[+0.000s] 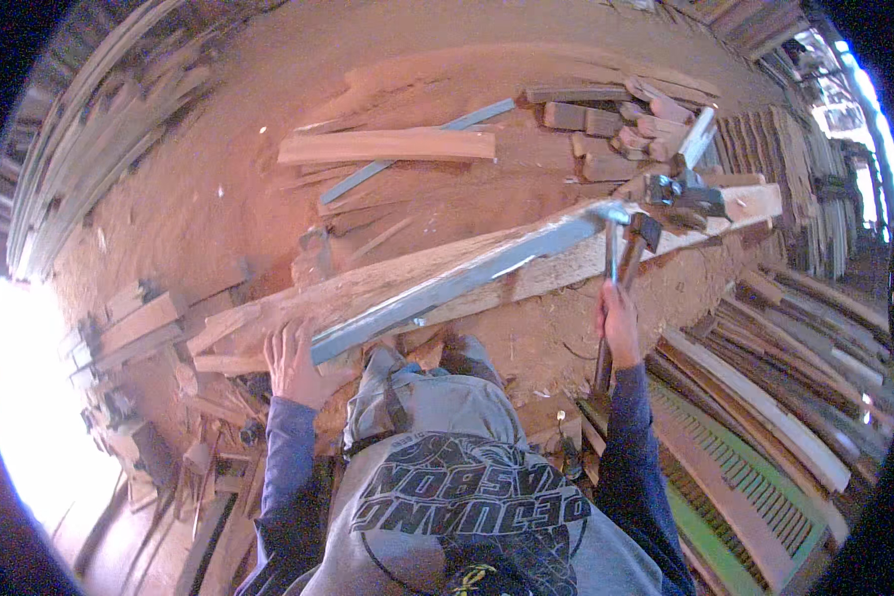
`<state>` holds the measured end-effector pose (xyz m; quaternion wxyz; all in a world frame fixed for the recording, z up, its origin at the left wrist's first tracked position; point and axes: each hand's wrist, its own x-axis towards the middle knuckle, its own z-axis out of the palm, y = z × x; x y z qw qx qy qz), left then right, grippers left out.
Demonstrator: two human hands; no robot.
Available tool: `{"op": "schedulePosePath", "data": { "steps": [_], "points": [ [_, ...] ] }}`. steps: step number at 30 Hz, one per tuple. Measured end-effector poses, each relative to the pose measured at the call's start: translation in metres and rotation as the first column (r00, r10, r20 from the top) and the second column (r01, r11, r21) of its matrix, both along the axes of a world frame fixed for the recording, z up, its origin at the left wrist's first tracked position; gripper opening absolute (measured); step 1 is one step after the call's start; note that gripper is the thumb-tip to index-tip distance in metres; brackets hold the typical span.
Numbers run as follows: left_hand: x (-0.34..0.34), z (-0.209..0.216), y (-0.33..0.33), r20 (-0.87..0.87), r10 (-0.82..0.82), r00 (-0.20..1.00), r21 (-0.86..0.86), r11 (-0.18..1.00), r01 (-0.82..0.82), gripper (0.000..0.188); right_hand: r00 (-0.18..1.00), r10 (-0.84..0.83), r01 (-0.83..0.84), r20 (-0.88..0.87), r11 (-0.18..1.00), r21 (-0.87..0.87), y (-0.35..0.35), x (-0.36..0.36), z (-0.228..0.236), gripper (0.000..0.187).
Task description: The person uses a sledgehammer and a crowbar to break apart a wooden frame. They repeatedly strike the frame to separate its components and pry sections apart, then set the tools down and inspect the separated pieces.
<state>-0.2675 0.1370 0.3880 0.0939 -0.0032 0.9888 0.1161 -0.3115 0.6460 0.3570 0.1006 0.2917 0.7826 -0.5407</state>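
Note:
A long wooden beam [566, 270] lies across in front of me, sloping up to the right. Along it runs a long grey-blue strip [447, 283]. My left hand [293, 363] rests spread at the strip's near left end, touching the wood. To the right, my right hand [620, 323] is closed around a thin-handled tool [612, 248], whose shiny top meets the strip's right end. Right beside it is a hammer [646, 233] with a dark head; its handle passes behind my fingers, and I cannot tell whether they grip it too.
A dark metal tool [683, 194] sits on the beam's right part. Beyond lie a loose board [387, 147] and a pile of short wood blocks [631, 134]. Long boards [755, 397] and a green slatted panel [755, 487] lie at right. Planks [99, 149] are stacked far left.

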Motion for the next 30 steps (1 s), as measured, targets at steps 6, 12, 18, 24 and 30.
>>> {"op": "schedulePosePath", "data": {
  "steps": [6, 12, 18, 24, 30],
  "points": [
    [0.037, -0.034, -0.038, 0.037, 0.303, 0.952, 0.262, 0.917, -0.302, 0.082, 0.654, 0.701, -0.756, 0.285, 0.625, 0.194, -0.105, 0.040, 0.021, 0.055],
    [0.042, -0.058, -0.047, 0.093, 0.478, 0.874, 0.375, 0.796, -0.475, 0.074, 0.345, 0.918, -0.938, 0.195, 0.334, 0.087, -0.240, 0.011, 0.041, 0.058],
    [0.057, -0.080, -0.050, -0.060, 0.503, 0.862, 0.414, 0.799, -0.437, 0.075, 0.564, 0.824, -0.806, 0.046, 0.539, 0.245, -0.132, 0.014, 0.020, 0.052],
    [0.070, -0.107, -0.031, -0.013, 0.733, 0.681, 0.705, 0.489, -0.513, 0.068, 0.993, 0.113, -0.093, -0.016, 0.876, 0.473, 0.068, -0.022, -0.033, 0.057],
    [0.082, -0.137, -0.011, 0.022, 0.843, 0.538, 0.843, 0.273, -0.463, 0.070, 0.867, -0.304, 0.282, -0.394, 0.952, -0.115, 0.103, -0.095, -0.074, 0.044]
  ]
}}
